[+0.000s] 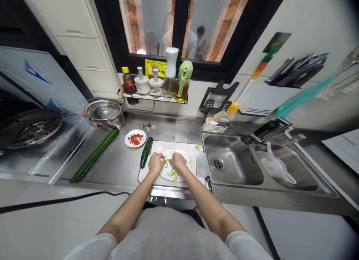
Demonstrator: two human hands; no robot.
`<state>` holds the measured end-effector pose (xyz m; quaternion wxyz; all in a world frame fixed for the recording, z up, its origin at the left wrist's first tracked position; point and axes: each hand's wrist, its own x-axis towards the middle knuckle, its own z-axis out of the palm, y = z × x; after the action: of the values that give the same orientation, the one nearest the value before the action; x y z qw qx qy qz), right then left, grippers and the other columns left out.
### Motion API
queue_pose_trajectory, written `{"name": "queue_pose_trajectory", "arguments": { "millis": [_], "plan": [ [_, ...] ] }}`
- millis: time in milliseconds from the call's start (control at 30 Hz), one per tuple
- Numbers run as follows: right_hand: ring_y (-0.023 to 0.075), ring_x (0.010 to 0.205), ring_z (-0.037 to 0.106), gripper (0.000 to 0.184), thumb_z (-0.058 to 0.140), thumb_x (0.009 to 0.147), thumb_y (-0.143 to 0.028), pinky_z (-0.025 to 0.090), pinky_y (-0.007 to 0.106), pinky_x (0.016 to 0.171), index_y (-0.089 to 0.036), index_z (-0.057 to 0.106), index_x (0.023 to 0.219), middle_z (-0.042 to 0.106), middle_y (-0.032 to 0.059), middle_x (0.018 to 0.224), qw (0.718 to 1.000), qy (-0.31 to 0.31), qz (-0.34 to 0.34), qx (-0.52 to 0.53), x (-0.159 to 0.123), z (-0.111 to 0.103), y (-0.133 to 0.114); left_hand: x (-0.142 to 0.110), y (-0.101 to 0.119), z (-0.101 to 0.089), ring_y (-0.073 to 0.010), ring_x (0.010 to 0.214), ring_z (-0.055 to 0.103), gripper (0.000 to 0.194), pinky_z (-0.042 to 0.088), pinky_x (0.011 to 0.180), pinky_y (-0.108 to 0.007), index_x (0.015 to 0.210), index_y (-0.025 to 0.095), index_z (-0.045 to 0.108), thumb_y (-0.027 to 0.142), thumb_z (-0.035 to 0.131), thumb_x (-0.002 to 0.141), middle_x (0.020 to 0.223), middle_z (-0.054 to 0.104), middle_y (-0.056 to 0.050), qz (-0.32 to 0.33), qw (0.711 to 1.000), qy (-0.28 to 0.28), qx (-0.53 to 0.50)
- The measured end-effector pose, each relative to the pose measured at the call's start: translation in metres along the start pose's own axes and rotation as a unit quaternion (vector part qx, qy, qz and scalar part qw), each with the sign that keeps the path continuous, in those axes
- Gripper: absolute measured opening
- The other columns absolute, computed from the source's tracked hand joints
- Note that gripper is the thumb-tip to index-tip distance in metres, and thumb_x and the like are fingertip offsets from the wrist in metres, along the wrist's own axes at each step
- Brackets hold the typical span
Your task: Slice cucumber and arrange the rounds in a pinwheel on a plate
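Note:
A white square plate [179,174] rests on a pale cutting board [159,144], with thin green cucumber slices [173,174] arranged around it. My left hand [156,163] is over the plate's left side, its fingertips pinched at a cucumber slice [166,163]. Close beside it, my right hand [178,161] is over the plate's middle with fingers closed; what lies between them is hidden. To the left, a cut length of cucumber [146,152] leans over the board's edge. A cleaver [201,163] with a black handle lies along the board's right side.
Further left are a small plate [126,141] of chopped red pieces, a long cucumber [95,155] and a lidded steel pot [105,112]. Cucumber ends [148,126] lie behind. At right is a double sink [232,159] with a plastic bag [273,164]. Seasoning bottles [183,82] stand on a shelf.

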<state>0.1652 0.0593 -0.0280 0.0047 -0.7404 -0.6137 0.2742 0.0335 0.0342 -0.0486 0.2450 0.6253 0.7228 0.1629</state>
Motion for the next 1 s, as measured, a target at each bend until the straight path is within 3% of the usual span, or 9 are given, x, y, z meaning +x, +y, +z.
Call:
{"name": "queue_pose_trajectory", "arguments": {
  "millis": [100, 133, 233, 300, 367, 467, 600, 833, 1000],
  "plan": [
    [0.0168, 0.079, 0.061, 0.013, 0.056, 0.078, -0.031, 0.039, 0.023, 0.065, -0.02, 0.061, 0.082, 0.067, 0.0041, 0.086, 0.998, 0.035, -0.012, 0.053, -0.002, -0.02, 0.008, 0.0, -0.002, -0.008, -0.0177, 0.091, 0.057, 0.013, 0.042, 0.079, -0.026, 0.086, 0.022, 0.069, 0.03, 0.061, 0.079, 0.092, 0.06, -0.004, 0.016, 0.996, 0.041, -0.076],
    [0.0157, 0.077, 0.06, 0.016, 0.053, 0.08, -0.033, 0.04, 0.023, 0.065, -0.02, 0.06, 0.08, 0.067, 0.0035, 0.083, 0.989, 0.079, -0.028, 0.119, -0.005, -0.031, 0.015, 0.0, -0.005, -0.014, -0.0165, 0.088, 0.057, 0.015, 0.042, 0.079, -0.025, 0.087, 0.022, 0.069, 0.031, 0.06, 0.079, 0.09, 0.06, -0.004, 0.021, 0.991, 0.064, -0.112],
    [0.0141, 0.07, 0.056, 0.024, 0.053, 0.077, -0.042, 0.042, 0.023, 0.066, -0.018, 0.058, 0.078, 0.063, 0.0024, 0.075, 0.918, 0.236, -0.069, 0.313, -0.016, -0.071, 0.05, 0.005, -0.022, -0.035, -0.0128, 0.071, 0.055, 0.025, 0.043, 0.07, -0.023, 0.095, 0.02, 0.067, 0.038, 0.057, 0.08, 0.082, 0.06, -0.002, -0.005, 0.963, 0.144, -0.227],
    [0.0122, 0.062, 0.05, 0.031, 0.055, 0.074, -0.048, 0.04, 0.022, 0.059, -0.018, 0.058, 0.08, 0.058, -0.0002, 0.068, 0.868, 0.302, -0.06, 0.389, -0.026, -0.094, 0.079, 0.01, -0.04, -0.05, -0.0109, 0.062, 0.05, 0.032, 0.042, 0.063, -0.022, 0.099, 0.018, 0.066, 0.041, 0.057, 0.079, 0.075, 0.058, 0.0, -0.042, 0.937, 0.194, -0.287],
    [0.0104, 0.055, 0.044, 0.036, 0.058, 0.07, -0.052, 0.037, 0.022, 0.054, -0.017, 0.057, 0.08, 0.052, -0.0034, 0.06, 0.843, 0.331, -0.023, 0.424, -0.038, -0.107, 0.105, 0.014, -0.06, -0.062, -0.01, 0.058, 0.048, 0.036, 0.041, 0.061, -0.021, 0.099, 0.017, 0.065, 0.044, 0.059, 0.076, 0.07, 0.056, 0.001, -0.07, 0.916, 0.236, -0.316],
    [0.0091, 0.05, 0.041, 0.039, 0.062, 0.065, -0.053, 0.035, 0.022, 0.05, -0.017, 0.056, 0.077, 0.048, -0.0055, 0.055, 0.833, 0.323, 0.008, 0.45, -0.051, -0.105, 0.126, 0.019, -0.089, -0.071, -0.0094, 0.057, 0.047, 0.039, 0.041, 0.06, -0.021, 0.096, 0.016, 0.066, 0.045, 0.062, 0.071, 0.068, 0.056, 0.002, -0.083, 0.894, 0.274, -0.344],
    [0.0095, 0.049, 0.042, 0.04, 0.064, 0.058, -0.054, 0.035, 0.022, 0.048, -0.017, 0.057, 0.071, 0.049, -0.0048, 0.052, 0.846, 0.278, 0.014, 0.455, -0.06, -0.086, 0.128, 0.023, -0.11, -0.075, -0.0094, 0.055, 0.046, 0.039, 0.04, 0.059, -0.022, 0.093, 0.015, 0.066, 0.045, 0.063, 0.069, 0.066, 0.055, 0.003, -0.098, 0.89, 0.283, -0.344],
    [0.011, 0.05, 0.043, 0.038, 0.065, 0.054, -0.05, 0.036, 0.024, 0.049, -0.017, 0.06, 0.071, 0.05, -0.0035, 0.051, 0.851, 0.243, 0.019, 0.465, -0.065, -0.072, 0.129, 0.034, -0.117, -0.087, -0.0113, 0.058, 0.051, 0.033, 0.041, 0.061, -0.022, 0.095, 0.017, 0.066, 0.04, 0.06, 0.073, 0.07, 0.06, 0.001, -0.122, 0.916, 0.274, -0.266],
    [0.0126, 0.05, 0.045, 0.039, 0.066, 0.053, -0.051, 0.037, 0.026, 0.05, -0.017, 0.06, 0.071, 0.05, -0.0027, 0.051, 0.861, 0.232, 0.033, 0.452, -0.066, -0.068, 0.131, 0.057, -0.119, -0.097, -0.0134, 0.068, 0.058, 0.029, 0.042, 0.067, -0.024, 0.101, 0.02, 0.066, 0.035, 0.058, 0.078, 0.082, 0.065, -0.001, -0.132, 0.948, 0.242, -0.162]
  ]
}}
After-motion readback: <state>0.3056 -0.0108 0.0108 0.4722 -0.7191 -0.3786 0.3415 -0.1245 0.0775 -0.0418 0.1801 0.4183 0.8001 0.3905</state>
